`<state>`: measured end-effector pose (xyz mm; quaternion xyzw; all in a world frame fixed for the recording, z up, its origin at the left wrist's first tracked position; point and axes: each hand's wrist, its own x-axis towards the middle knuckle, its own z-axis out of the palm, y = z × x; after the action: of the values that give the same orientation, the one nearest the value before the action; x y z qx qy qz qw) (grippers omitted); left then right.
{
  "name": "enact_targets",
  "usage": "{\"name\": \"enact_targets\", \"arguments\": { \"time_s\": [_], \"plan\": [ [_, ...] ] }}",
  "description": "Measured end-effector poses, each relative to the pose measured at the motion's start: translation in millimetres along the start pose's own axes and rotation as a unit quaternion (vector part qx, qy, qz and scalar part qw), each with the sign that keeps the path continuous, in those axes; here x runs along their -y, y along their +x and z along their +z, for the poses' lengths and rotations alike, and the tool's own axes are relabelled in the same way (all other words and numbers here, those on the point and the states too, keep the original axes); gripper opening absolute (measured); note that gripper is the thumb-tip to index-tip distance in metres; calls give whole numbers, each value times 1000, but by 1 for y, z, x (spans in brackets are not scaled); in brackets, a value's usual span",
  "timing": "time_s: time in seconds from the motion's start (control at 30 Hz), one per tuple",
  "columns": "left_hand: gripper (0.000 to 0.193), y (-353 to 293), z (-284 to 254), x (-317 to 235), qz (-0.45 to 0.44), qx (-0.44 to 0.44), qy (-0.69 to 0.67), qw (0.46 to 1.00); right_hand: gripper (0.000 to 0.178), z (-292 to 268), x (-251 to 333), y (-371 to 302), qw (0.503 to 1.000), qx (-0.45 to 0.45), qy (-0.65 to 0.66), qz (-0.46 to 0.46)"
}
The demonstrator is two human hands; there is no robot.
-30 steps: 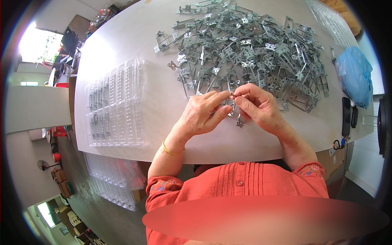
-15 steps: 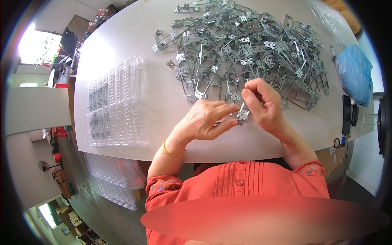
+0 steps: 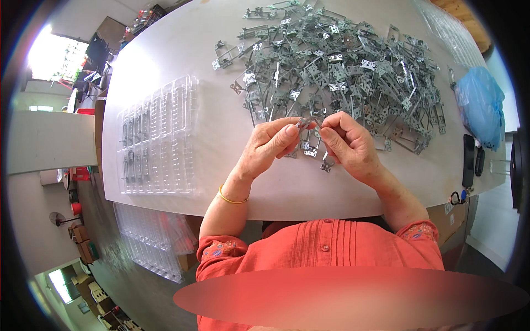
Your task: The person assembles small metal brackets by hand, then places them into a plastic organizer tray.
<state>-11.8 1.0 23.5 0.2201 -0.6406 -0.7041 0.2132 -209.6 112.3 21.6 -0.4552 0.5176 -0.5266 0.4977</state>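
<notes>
Between thumb and fingers, my left hand [image 3: 271, 144] pinches a small grey metal bracket [image 3: 305, 124] by its flat end. Facing it, my right hand [image 3: 352, 148] is closed in a pinch at the bracket's other side; the fingers hide part of their grip. Just below the two hands, a loose bracket [image 3: 310, 150] lies on the table, and another piece [image 3: 327, 164] sits by the right fingers. Beyond my hands spreads a heap of similar metal brackets [image 3: 342, 71], tangled together.
At left on the white table [image 3: 265, 198] is a clear plastic tray [image 3: 174, 165], with several brackets in its left slots. A blue plastic bag [image 3: 479, 105], a black phone [image 3: 468, 160] and keys [image 3: 458, 196] lie at right. More clear trays [image 3: 146, 237] stand below the left edge.
My left hand has lifted off the table, turned and closed around a bracket. The right hand has shifted slightly down, and its fingers meet the bracket beside the left hand's.
</notes>
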Motion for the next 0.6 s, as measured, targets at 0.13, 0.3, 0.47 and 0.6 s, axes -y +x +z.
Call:
{"name": "enact_targets", "arguments": {
  "time_s": [0.13, 0.3, 0.47, 0.6],
  "plan": [
    [48, 1, -1, -1, 0, 3, 28, 1000, 14, -1, -1, 1, 1000, -10, -5, -11],
    [50, 2, -1, 4, 26, -16, 89, 996, 11, -2, -1, 1, 1000, -15, -15, 1],
    [52, 2, -2, 5, 31, -18, 113, 993, 10, -2, 0, 1, 999, -18, -38, 3],
    [52, -1, -1, 2, 35, -24, 122, 992, 11, -1, 1, 1, 998, -14, -60, 13]
  ]
}}
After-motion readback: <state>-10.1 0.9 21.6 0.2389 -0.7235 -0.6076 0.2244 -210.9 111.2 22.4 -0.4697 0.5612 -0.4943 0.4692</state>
